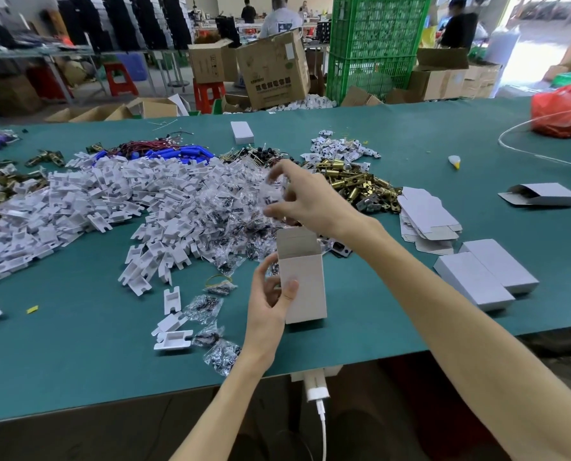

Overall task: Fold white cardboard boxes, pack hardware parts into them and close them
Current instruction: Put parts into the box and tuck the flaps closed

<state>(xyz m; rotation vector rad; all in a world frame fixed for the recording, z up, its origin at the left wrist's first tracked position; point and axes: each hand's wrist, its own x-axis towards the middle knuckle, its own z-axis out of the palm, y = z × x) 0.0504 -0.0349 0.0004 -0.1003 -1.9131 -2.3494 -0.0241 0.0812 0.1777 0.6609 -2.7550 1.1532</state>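
Workshop, green table [78,361]; near edge slants across lower frame, plain green surface between it and box; white box [305,287] upright at frame centre, top flap raised, contents hidden; left hand [267,307] grips box's left side, thumb on front face; right hand [299,199] just above box, pinching blurred clear bag [273,192] of dark parts; white plastic inserts [78,207] heaped left; brass latches [353,184], flat box blanks [427,217] right; two closed boxes [486,277] lower right near edge.
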